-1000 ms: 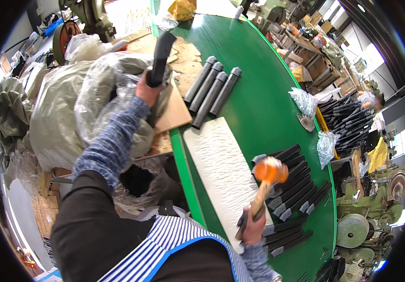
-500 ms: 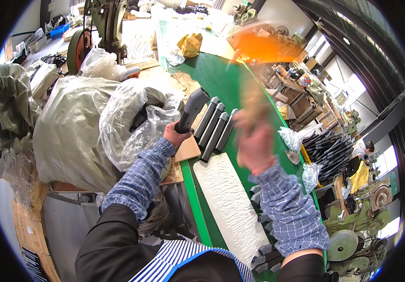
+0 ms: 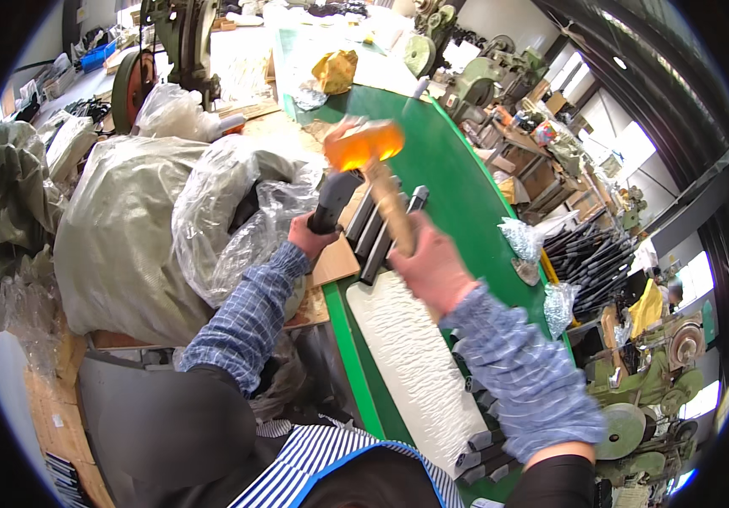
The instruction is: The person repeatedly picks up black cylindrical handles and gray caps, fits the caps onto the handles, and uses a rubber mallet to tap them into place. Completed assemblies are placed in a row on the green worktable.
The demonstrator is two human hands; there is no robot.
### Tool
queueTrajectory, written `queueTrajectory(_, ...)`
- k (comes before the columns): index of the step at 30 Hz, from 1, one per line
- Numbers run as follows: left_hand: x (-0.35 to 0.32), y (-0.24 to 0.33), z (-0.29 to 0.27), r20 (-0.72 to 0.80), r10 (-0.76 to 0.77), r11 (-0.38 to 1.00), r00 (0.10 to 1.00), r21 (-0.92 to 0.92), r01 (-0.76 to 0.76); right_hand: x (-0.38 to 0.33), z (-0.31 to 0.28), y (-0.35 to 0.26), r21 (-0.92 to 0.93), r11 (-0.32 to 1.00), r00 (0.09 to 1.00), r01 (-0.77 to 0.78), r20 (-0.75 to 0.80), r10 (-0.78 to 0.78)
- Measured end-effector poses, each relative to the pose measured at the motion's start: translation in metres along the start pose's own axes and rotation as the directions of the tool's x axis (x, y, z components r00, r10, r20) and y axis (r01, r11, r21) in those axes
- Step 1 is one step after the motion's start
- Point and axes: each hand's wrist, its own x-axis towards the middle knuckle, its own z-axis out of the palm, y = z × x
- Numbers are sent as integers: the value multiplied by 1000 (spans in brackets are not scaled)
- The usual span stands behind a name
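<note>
My left hand (image 3: 309,238) grips the lower end of a dark grey tubular handle (image 3: 334,201) and holds it tilted up over the bench. My right hand (image 3: 434,267) is closed round the wooden shaft of a mallet. The orange, see-through head of the mallet (image 3: 364,146) is at the top end of the handle; whether they touch I cannot tell. Several similar dark tubes (image 3: 374,254) with grey ends lie side by side beyond my hands, partly behind the mallet shaft. A white rippled board (image 3: 411,364) lies on the green bench top (image 3: 458,195) between my forearms.
On the left, a large woven sack (image 3: 123,241) and a clear plastic bag (image 3: 237,212) crowd the bench. More dark tubes (image 3: 487,449) lie under my right forearm. A heap of dark handles (image 3: 589,262) and green machines (image 3: 635,423) stand to the right.
The mallet has swung down and left from its raised, blurred position to the top of the handle. My left hand keeps its hold, nearly in place.
</note>
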Motion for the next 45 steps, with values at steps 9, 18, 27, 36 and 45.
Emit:
queueTrajectory(9,5,16,22,83,-53,999,995,-5,54,-58,-105,97,702,581,811,413,-573,116)
queueTrajectory(18,-52,132,361,796,484,66,-364,-448,-892,-286,16,268,954,205,287,-219,-137,948)
queueTrajectory(27,-129,87,604,497,582,51,-643,-812,-582,-408,128,335,907,-102,-147,-408,45,988)
queueTrajectory(36,93,-68,451,333,123,208,935,913,-352,-421,175,361,726,-108,-44,-679,107,993)
queueTrajectory(45,82,-98,380,251,-347,724,904,684,88,-379,130,313,948,-154,48,-278,174,984)
